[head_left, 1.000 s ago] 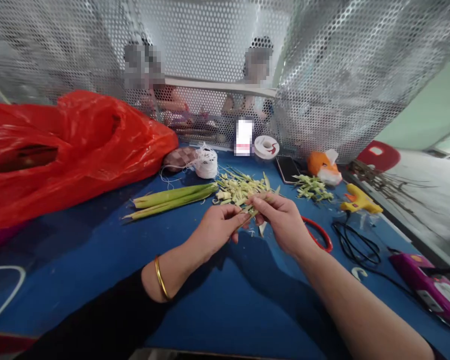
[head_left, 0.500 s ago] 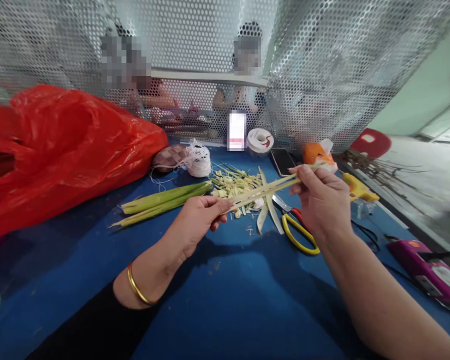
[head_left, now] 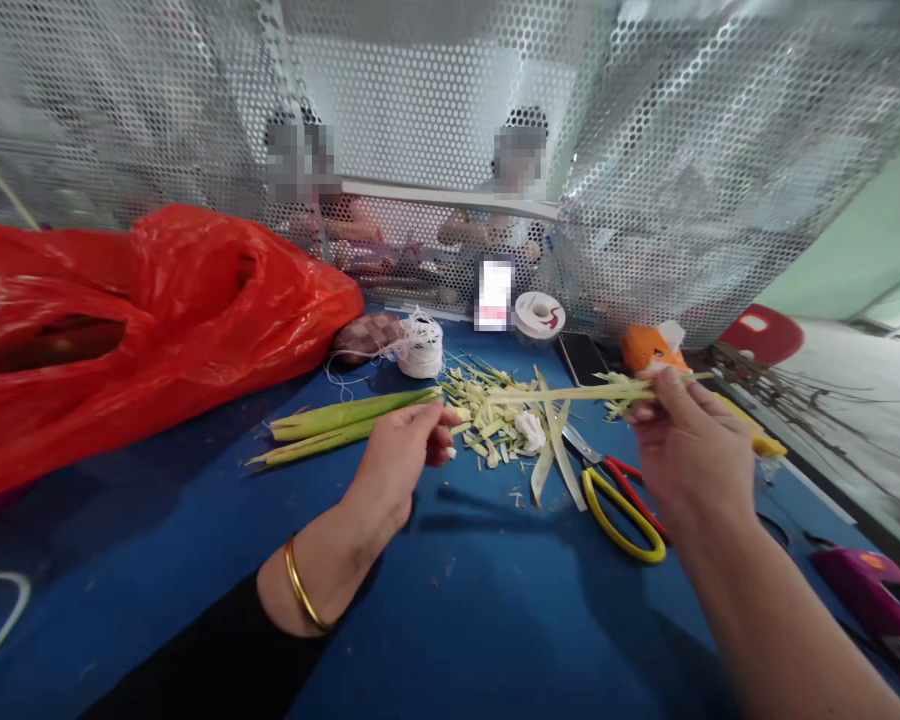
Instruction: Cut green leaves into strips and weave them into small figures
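Note:
My right hand [head_left: 686, 450] pinches one end of a pale green leaf strip [head_left: 570, 394], which reaches left over the table. My left hand [head_left: 397, 455] has its fingers curled together near the strip's far end, apart from it as far as I can see; what they hold, if anything, is hidden. Between the hands lies a heap of cut leaf pieces [head_left: 476, 405] with a crumpled white scrap [head_left: 530, 431]. Scissors [head_left: 588, 492] with red and yellow handles rest beside my right hand. Long green stalks [head_left: 349, 412] lie behind my left hand.
A red plastic bag [head_left: 217, 310] fills the left side. Behind are white string [head_left: 421, 355], a white spool [head_left: 538, 314], a dark phone [head_left: 583, 358] and an orange tissue pack [head_left: 645, 348]. A purple power strip [head_left: 862, 590] lies right. People sit behind the perforated screen [head_left: 420, 90].
Earlier both hands stretched the strips between them; now the strip's left end stands free of my left hand. My right hand has moved right and down. The view has tilted up and shifted left.

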`<state>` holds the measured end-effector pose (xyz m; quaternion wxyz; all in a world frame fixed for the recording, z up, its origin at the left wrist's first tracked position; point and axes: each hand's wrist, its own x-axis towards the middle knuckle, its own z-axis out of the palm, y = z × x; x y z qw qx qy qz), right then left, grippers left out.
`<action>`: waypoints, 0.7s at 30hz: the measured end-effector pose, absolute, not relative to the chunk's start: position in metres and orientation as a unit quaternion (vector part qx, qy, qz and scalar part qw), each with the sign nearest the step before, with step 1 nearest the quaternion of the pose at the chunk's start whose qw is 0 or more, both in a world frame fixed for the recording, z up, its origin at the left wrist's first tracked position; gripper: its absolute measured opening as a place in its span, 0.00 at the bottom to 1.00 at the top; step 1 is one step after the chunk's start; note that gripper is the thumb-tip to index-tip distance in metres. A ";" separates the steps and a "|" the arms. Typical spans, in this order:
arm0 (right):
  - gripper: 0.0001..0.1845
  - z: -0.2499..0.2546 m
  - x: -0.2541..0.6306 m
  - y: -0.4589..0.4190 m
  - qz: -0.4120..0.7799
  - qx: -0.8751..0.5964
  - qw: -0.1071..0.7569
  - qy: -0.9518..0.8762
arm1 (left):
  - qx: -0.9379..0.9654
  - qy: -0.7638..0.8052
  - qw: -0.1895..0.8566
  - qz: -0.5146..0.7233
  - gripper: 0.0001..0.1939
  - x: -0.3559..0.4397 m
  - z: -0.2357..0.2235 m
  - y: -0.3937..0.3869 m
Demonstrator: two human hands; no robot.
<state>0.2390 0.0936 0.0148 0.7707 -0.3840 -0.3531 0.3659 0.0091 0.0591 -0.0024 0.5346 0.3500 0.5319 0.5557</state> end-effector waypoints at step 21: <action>0.12 0.011 0.263 0.112 0.464 -0.395 0.767 -0.200 | 0.857 0.434 0.083 0.267 0.15 0.069 -0.029 0.101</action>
